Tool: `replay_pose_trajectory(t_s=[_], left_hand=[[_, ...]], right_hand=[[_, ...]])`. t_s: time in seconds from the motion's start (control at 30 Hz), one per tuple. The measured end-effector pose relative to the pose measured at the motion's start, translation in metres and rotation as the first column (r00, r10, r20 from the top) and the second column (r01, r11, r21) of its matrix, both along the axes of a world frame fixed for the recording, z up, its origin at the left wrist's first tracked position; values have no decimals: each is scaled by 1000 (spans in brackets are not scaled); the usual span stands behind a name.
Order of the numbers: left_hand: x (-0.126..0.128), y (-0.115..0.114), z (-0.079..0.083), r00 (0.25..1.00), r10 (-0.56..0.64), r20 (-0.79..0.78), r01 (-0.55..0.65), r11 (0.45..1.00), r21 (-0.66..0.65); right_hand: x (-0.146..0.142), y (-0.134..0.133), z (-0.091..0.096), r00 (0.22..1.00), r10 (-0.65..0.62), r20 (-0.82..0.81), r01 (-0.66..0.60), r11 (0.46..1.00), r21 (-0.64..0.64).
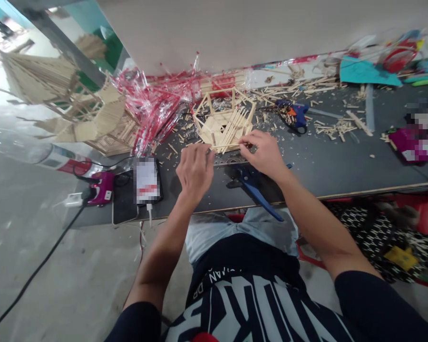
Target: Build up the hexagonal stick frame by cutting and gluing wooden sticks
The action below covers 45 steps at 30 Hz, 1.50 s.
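Observation:
A small polygonal frame of thin wooden sticks (254,108) stands on the dark tabletop, with several loose sticks (232,126) lying slanted across its inside. Along its near side runs one thin wooden stick (225,146), pinched at its left end by my left hand (196,170). At the other end, my right hand (262,151) closes thumb and forefinger on the same stick. Just below the hands lie a perforated metal strip (228,161) and a blue-handled cutter (258,192). Whether the stick touches the frame I cannot tell.
A larger stick model (103,111) stands at left, near red-and-clear plastic wrappers (157,102). A blue glue gun (299,116) lies among scraps at right. Phones (148,180), a purple power adapter (102,188) and a bottle (46,154) occupy the left end.

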<state>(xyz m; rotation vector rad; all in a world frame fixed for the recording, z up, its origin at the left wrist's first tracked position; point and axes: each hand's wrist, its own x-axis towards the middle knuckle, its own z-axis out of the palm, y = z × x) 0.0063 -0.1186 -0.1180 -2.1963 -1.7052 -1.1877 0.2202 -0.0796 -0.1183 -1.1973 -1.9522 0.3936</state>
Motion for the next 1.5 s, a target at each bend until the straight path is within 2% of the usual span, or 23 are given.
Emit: replay_pose_trajectory(t_s=[0.07,0.13,0.2,0.27,0.47,0.73,0.97,1.07,1.27,1.5], left_hand=[[14,4,14,965,-142,-222,138,990,-33],[26,12,24,895,-259,-363,236,966,-108],[33,21,26,824,-319,-468,267,947,-176],[34,29,23,794,-324,-515,246,945,-216],[22,37,7,812,-388,-437,255,908,-333],[21,37,-4,824,-317,-470,222,943,-246],[23,35,-1,837,-325,-439,183,924,-335],[23,34,-1,819,-324,-473,167,924,-345],[23,34,-3,784,-295,-546,159,946,-283],[25,32,4,735,-346,-582,173,927,-333]], right_hand=[[1,1,-6,1000,11,-8,-11,1000,23],[0,3,-11,999,30,-13,-30,999,29],[0,3,-13,999,30,-18,-30,999,32],[-1,4,-14,999,15,-30,-14,999,31],[-4,2,-14,998,29,-60,-31,999,-29],[-8,2,-15,998,28,-52,-32,997,-71],[-4,3,-13,998,58,-24,-60,992,-110],[-4,3,-13,998,62,2,-61,993,-103],[-5,3,-12,997,67,46,-62,993,-96],[-5,-1,-12,999,33,31,-29,990,-135]])
